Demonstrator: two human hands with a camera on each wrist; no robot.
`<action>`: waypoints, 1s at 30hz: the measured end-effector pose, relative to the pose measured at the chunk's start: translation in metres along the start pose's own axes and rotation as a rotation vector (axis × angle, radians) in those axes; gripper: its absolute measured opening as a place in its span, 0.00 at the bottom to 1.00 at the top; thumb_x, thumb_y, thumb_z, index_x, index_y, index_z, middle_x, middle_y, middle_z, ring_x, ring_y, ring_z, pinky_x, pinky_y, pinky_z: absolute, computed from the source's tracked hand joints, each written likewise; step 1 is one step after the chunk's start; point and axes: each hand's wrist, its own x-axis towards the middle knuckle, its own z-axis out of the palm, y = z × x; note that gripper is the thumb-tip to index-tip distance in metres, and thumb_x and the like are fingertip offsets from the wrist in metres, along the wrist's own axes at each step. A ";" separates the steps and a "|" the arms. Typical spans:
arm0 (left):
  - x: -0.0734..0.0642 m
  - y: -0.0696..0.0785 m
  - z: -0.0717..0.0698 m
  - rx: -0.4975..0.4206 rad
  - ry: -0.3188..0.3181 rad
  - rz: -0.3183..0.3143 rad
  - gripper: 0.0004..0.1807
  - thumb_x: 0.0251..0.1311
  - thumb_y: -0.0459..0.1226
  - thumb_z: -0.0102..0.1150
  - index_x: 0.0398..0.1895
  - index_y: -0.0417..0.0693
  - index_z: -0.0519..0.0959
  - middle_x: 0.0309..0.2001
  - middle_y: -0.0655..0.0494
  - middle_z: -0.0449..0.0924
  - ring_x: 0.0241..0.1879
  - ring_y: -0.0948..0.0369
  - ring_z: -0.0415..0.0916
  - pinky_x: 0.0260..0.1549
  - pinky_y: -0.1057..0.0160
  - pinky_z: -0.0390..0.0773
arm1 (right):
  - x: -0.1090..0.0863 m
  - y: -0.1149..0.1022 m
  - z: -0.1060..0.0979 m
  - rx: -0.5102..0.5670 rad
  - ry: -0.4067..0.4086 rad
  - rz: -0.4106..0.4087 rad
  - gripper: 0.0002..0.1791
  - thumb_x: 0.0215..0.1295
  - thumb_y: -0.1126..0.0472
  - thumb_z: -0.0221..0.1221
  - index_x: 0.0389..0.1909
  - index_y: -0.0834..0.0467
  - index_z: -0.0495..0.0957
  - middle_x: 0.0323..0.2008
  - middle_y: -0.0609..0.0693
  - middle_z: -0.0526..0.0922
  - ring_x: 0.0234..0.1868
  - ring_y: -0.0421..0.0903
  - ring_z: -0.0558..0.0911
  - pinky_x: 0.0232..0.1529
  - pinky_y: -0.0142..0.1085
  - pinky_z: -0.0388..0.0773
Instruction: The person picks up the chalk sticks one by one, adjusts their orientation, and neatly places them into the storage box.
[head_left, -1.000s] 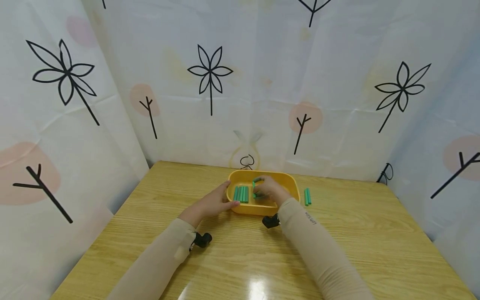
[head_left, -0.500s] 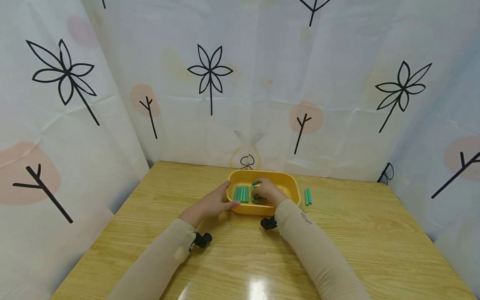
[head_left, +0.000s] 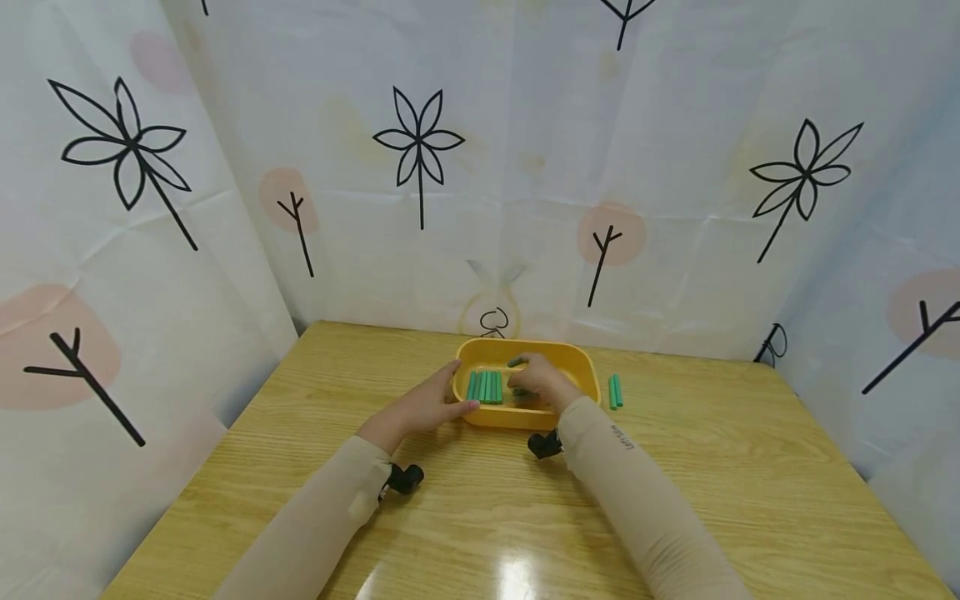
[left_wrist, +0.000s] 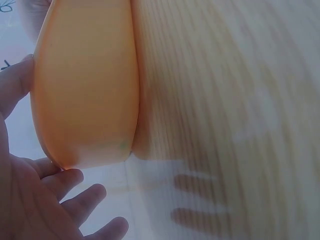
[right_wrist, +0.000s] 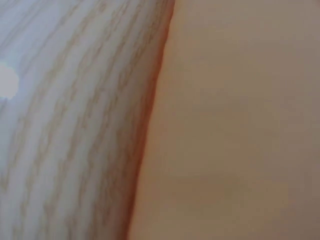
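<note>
A yellow tray (head_left: 495,418) stands on the table; a row of several short green sticks (head_left: 485,388) lies side by side at its left end. My left hand (head_left: 429,403) rests against that end, thumb at the near rim, fingertips touching the outer wall; in the left wrist view its other fingers spread loosely. Over the tray's inside, just right of the row, my right hand (head_left: 546,383) bends with its fingers apart. Greenish patches show at its fingertips, too small to make out. The right wrist view has only the tray's outer wall (right_wrist: 225,125) and wood, the hand hidden.
Two more green sticks (head_left: 616,392) lie on the wooden table (head_left: 480,517) to the right of the tray. Printed white cloth (head_left: 510,183) hangs behind the table and at both sides. A black wire-like item (head_left: 768,346) is at the far right corner.
A green stick that my right hand held now lies at the right end of the row. The hand went left with it, then back a little to the right. My left hand stays put.
</note>
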 end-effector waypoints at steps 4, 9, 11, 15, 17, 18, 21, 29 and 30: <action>0.000 0.000 0.000 -0.010 0.003 0.004 0.57 0.63 0.62 0.60 0.81 0.43 0.42 0.79 0.42 0.44 0.76 0.45 0.49 0.72 0.45 0.54 | -0.006 -0.005 -0.007 -0.002 -0.007 0.001 0.28 0.66 0.71 0.59 0.67 0.65 0.68 0.47 0.62 0.77 0.36 0.51 0.80 0.41 0.43 0.84; 0.000 0.000 0.000 -0.009 -0.005 -0.004 0.57 0.63 0.62 0.60 0.81 0.44 0.41 0.79 0.42 0.44 0.76 0.46 0.48 0.72 0.46 0.53 | -0.015 -0.013 -0.018 0.007 -0.026 -0.008 0.27 0.69 0.70 0.57 0.68 0.66 0.67 0.49 0.62 0.75 0.36 0.50 0.77 0.45 0.46 0.83; 0.000 0.001 0.000 -0.010 -0.009 -0.004 0.57 0.63 0.62 0.60 0.81 0.44 0.41 0.79 0.42 0.44 0.77 0.46 0.47 0.72 0.45 0.53 | -0.018 -0.016 -0.024 -0.001 -0.028 -0.021 0.27 0.70 0.70 0.57 0.68 0.66 0.66 0.49 0.63 0.74 0.35 0.50 0.76 0.46 0.46 0.83; 0.000 0.002 -0.001 -0.005 -0.009 0.000 0.57 0.63 0.62 0.60 0.81 0.43 0.41 0.79 0.42 0.44 0.76 0.45 0.48 0.72 0.45 0.53 | -0.023 -0.020 -0.037 -0.021 -0.027 -0.052 0.26 0.70 0.70 0.57 0.68 0.66 0.66 0.52 0.64 0.74 0.35 0.50 0.77 0.48 0.49 0.83; 0.000 0.002 -0.001 0.000 -0.005 0.003 0.57 0.63 0.62 0.59 0.81 0.43 0.42 0.79 0.41 0.44 0.76 0.45 0.48 0.72 0.46 0.53 | -0.025 -0.022 -0.043 -0.034 -0.023 -0.063 0.26 0.70 0.69 0.57 0.68 0.66 0.66 0.53 0.65 0.75 0.36 0.51 0.77 0.49 0.49 0.82; 0.000 0.001 -0.001 0.002 -0.004 0.005 0.57 0.63 0.62 0.60 0.81 0.43 0.42 0.79 0.41 0.45 0.76 0.45 0.48 0.72 0.46 0.53 | -0.026 -0.023 -0.046 -0.047 -0.019 -0.070 0.27 0.70 0.69 0.57 0.68 0.66 0.66 0.53 0.65 0.75 0.37 0.51 0.78 0.49 0.49 0.82; 0.000 0.001 0.000 -0.001 -0.004 0.007 0.57 0.63 0.61 0.60 0.81 0.42 0.42 0.79 0.41 0.45 0.76 0.45 0.48 0.72 0.46 0.53 | -0.030 -0.026 -0.055 -0.068 -0.004 -0.079 0.27 0.70 0.68 0.58 0.68 0.66 0.67 0.50 0.64 0.76 0.37 0.52 0.79 0.49 0.49 0.83; 0.001 0.002 -0.001 0.006 -0.006 0.000 0.57 0.63 0.62 0.60 0.81 0.42 0.42 0.79 0.41 0.45 0.76 0.45 0.49 0.72 0.45 0.53 | -0.043 -0.034 -0.079 -0.115 -0.009 -0.106 0.28 0.71 0.68 0.56 0.70 0.66 0.64 0.56 0.68 0.73 0.43 0.55 0.78 0.54 0.53 0.79; 0.000 0.002 -0.001 0.008 -0.006 0.001 0.57 0.63 0.62 0.60 0.81 0.42 0.42 0.79 0.41 0.45 0.76 0.45 0.49 0.72 0.46 0.53 | -0.045 -0.035 -0.082 -0.122 -0.011 -0.110 0.28 0.72 0.68 0.56 0.70 0.66 0.63 0.57 0.68 0.73 0.43 0.55 0.78 0.54 0.53 0.79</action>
